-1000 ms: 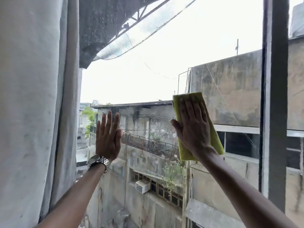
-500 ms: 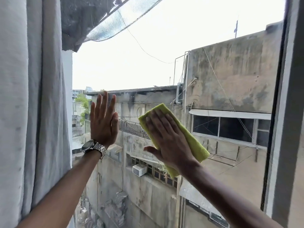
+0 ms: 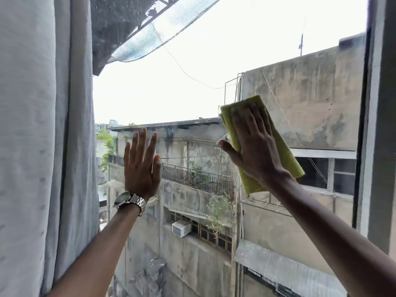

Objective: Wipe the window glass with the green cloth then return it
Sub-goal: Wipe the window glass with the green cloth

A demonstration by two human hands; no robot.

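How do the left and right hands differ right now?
The right hand presses the green cloth flat on the window glass; the left hand is bare. The left wrist wears a metal watch; the right wrist has none. The right hand sits higher. Both are open, fingers pointing up.

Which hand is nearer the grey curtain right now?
Left. The left hand, wearing a wristwatch, is flat against the glass just right of the curtain. The right hand presses the green cloth farther right, near the window frame.
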